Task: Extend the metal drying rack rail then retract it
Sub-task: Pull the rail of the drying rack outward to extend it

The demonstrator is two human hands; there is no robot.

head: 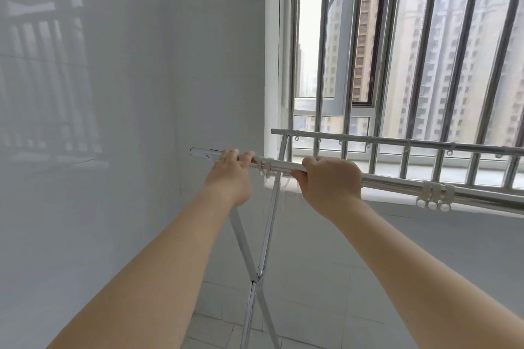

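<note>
Two hands clamp the near rail (397,183): left hand (231,168) wraps the thinner inner tube (202,153) toward 9 o'clock, right hand (330,178) fists the outer sleeve; stiff, light, slick polished metal, so hold near the collar (265,165).

2 bare forearms, no sleeves, ringless fingers (246,155)

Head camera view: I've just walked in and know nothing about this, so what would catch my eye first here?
Two bare arms reach forward, and both hands grip a shiny rail across the middle: the left hand on its thinner end section near the white wall, the right hand on the thicker tube. Behind it, a barred window fills the upper right, with tower blocks outside. Below the hands, the rack's crossed legs stand on a tiled floor.
</note>
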